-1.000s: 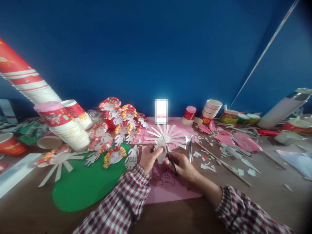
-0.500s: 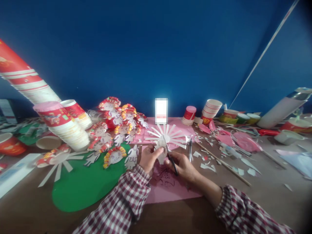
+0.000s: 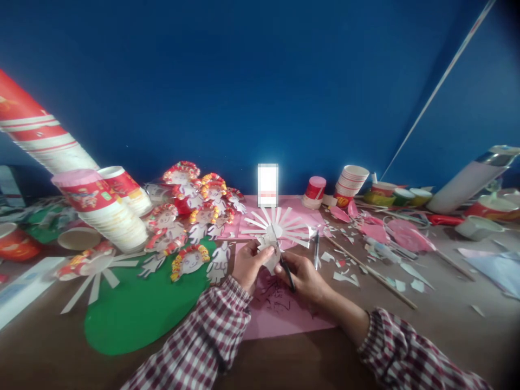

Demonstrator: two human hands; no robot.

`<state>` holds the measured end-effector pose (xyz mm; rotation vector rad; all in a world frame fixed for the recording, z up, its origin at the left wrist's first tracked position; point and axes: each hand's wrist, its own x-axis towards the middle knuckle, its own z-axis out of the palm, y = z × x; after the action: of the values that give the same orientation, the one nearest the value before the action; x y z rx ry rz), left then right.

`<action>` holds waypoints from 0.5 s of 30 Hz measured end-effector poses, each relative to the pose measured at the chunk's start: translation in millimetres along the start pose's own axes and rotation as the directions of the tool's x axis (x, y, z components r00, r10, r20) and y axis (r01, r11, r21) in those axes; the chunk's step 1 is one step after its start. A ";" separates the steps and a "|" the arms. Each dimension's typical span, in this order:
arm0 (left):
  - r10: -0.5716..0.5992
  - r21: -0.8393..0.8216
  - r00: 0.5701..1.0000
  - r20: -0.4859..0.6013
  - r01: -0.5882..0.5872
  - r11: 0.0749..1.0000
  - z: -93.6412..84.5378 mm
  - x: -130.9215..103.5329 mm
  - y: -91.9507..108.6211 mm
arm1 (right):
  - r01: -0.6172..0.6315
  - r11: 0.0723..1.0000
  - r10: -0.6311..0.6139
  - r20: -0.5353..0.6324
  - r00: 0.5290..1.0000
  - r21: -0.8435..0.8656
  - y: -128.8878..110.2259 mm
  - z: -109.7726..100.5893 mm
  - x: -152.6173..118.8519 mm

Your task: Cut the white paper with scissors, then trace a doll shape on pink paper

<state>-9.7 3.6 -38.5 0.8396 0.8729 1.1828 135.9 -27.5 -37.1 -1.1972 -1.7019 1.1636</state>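
Observation:
My left hand (image 3: 251, 265) pinches a small white paper cutout (image 3: 271, 261), thumb on top. Wrapped round the dark handles of a pair of scissors (image 3: 288, 272) is my right hand (image 3: 304, 277), with the blades pointing away from me at the cutout's edge. Below both hands lies a pink sheet (image 3: 284, 319) with dark handwriting. Just beyond them a white paper cup cut into spread strips (image 3: 276, 228) rests on more pink paper. To the left, several white paper figures (image 3: 219, 260) lie by the edge of a green paper shape (image 3: 142, 319).
Paper faces with red and yellow curled trim (image 3: 190, 262) crowd the left middle. Stacked paper cups (image 3: 109, 211) lean at far left; another cup stack (image 3: 351, 187) stands at the back. White scraps (image 3: 345, 278), a thin stick (image 3: 377, 276) and a pen (image 3: 316, 250) lie right.
The paper cutout has turned and tilted slightly in my left hand. My right hand has shifted a little with the scissors against it. Everything else stays in place.

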 end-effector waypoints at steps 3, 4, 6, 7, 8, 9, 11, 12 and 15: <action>0.009 0.006 1.000 0.003 -0.009 1.000 -1.5 1.3 -2.5 | 0.004 1.000 -0.004 -0.010 1.000 -0.013 1.4 -0.1 0.0; 0.010 0.007 1.000 0.006 -0.010 1.000 -1.9 1.7 -3.2 | 0.005 1.000 -0.005 -0.012 1.000 -0.017 1.7 -0.2 -0.1; 0.017 0.008 1.000 0.008 -0.017 1.000 -2.6 2.5 -4.4 | 0.006 1.000 -0.006 -0.012 1.000 -0.025 1.7 -0.4 -0.3; 0.022 0.010 1.000 0.010 -0.022 1.000 -2.8 2.8 -4.9 | 0.007 1.000 -0.007 -0.011 1.000 -0.030 1.4 -0.5 -0.3; 0.025 0.012 1.000 0.012 -0.026 1.000 -2.9 3.0 -5.4 | 0.008 0.999 -0.009 -0.009 1.000 -0.034 1.0 -0.7 -0.4; 0.027 0.015 1.000 0.012 -0.027 1.000 -3.0 3.0 -5.7 | 0.010 0.999 -0.010 -0.006 1.000 -0.036 0.6 -0.8 -0.4; 0.024 0.019 1.000 0.008 -0.024 1.000 -3.0 2.9 -6.3 | 0.011 0.999 -0.011 -0.002 1.000 -0.038 0.0 -1.1 -0.4; 0.022 0.021 1.000 0.006 -0.022 1.000 -3.1 2.8 -6.4 | 0.010 0.999 -0.010 -0.001 1.000 -0.038 -0.1 -1.1 -0.4; 0.026 0.045 1.000 0.005 -0.026 0.999 -3.8 2.7 -6.9 | 0.010 0.999 -0.010 0.000 1.000 -0.040 0.3 -1.0 -0.2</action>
<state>-9.9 5.3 -46.6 0.8917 0.8901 1.1872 137.0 -27.4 -37.0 -1.2116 -1.7364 1.1279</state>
